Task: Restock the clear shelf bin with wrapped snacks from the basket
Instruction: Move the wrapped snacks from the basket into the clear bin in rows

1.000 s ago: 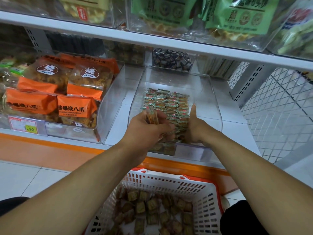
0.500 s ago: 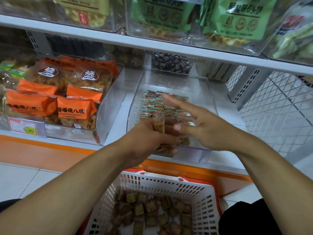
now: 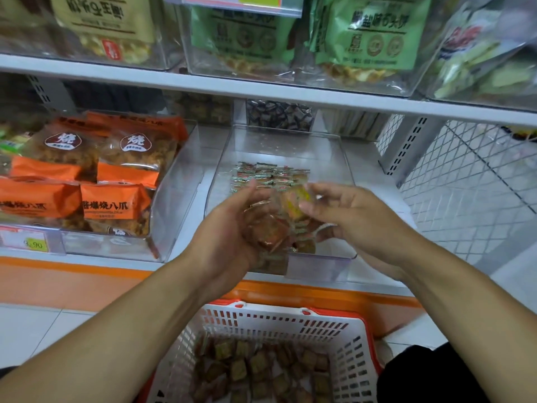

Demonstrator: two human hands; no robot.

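A clear shelf bin (image 3: 319,146) sits on the lower shelf with rows of small wrapped snacks (image 3: 270,175) standing in its middle. My left hand (image 3: 232,228) cups a bunch of wrapped snacks (image 3: 268,231) in front of the bin. My right hand (image 3: 354,216) faces it and pinches one yellowish wrapped snack (image 3: 293,207) at the top of that bunch. Below, a white basket (image 3: 343,341) with an orange rim holds several brown wrapped snacks (image 3: 261,367).
A second clear bin (image 3: 174,181) to the left holds orange snack bags (image 3: 116,199) with a price tag (image 3: 35,242). The shelf above (image 3: 261,91) carries green snack bags (image 3: 363,33). A white mesh side panel (image 3: 470,184) stands at the right.
My right hand left the rows in the bin, came back toward the left hand, and now pinches a snack from the bunch. My left hand turned palm-up with its bunch.
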